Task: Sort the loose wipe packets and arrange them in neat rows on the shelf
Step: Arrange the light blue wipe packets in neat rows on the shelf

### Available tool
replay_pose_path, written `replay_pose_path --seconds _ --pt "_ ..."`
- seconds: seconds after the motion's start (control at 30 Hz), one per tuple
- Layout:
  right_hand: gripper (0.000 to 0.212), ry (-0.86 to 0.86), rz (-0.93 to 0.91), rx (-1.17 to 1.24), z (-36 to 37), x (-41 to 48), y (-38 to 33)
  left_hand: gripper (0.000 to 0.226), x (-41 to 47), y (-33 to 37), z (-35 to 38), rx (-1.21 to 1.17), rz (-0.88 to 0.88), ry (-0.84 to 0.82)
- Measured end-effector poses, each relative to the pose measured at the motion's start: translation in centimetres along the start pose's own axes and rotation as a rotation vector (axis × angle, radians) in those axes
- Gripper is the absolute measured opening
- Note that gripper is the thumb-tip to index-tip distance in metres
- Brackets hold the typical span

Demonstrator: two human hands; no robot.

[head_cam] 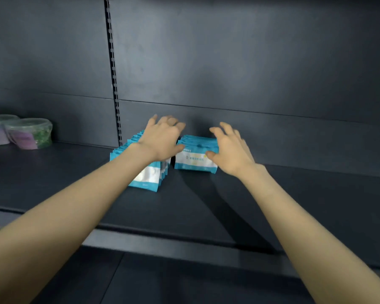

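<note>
Packets (194, 160) stand in two rows at 12 o'clock on the shelf (305, 194); your left grip (162, 139) and right grip (230, 150), both splayed, holding nothing, cap a row each, probably to square them.

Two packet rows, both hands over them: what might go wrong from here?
1. The left row of teal-and-white wipe packets leans and fans out; lifting the left hand may let it topple.
2. The right hand, fingers spread, might nudge the right row of teal-and-white packets askew.
</note>
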State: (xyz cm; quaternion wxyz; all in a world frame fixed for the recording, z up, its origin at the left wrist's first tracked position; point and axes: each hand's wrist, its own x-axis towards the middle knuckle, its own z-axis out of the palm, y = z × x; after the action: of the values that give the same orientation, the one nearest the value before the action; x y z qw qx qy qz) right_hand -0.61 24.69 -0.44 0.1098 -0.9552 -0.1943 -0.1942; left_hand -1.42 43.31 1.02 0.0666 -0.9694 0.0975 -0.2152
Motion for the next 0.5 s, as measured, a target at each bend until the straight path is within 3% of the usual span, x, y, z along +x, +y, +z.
replay_pose_path --seconds 0.27,0.5 --pt "0.052 0.159 -0.004 0.040 -3.3 -11.5 -5.8 0.052 -14.6 1.8 -4.2 -0.175 0.046 0.396" --pt "0.047 0.142 -0.041 0.075 -1.8 -21.0 -9.6 0.057 -25.5 3.0 -4.0 -0.190 0.010 0.341"
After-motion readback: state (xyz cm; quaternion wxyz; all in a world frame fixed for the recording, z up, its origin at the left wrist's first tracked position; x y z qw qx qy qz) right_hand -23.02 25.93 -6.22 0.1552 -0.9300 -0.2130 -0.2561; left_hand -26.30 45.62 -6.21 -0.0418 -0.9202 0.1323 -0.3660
